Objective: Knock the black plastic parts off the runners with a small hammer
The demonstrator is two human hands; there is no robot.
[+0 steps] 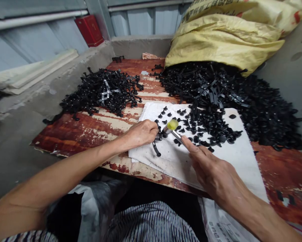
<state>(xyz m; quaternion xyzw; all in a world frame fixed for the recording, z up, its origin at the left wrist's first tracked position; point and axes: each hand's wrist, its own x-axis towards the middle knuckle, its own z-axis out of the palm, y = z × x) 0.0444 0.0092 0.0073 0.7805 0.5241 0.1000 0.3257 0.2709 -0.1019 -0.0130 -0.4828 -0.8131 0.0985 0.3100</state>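
My right hand (209, 161) is wrapped round the metal handle of a small hammer (173, 125) with a yellow face. The hammer head is close to the fingers of my left hand (144, 131), over a white cloth (166, 168). Closed fingers of my left hand grip a black jointed plastic part (156, 148), one curved arm of which hangs down onto the cloth. Several small black round-headed pegs (183, 129) lie scattered on the cloth beyond and right of the hammer. Whether the hammer touches the part, I cannot tell.
A pile of black jointed parts (110, 90) lies left on the worn red-brown board (90, 127). More black parts (211, 87) spill from a yellow woven sack (224, 37) at the back right, beside a heap of black pegs (272, 114). A red box (89, 31) stands on the ledge.
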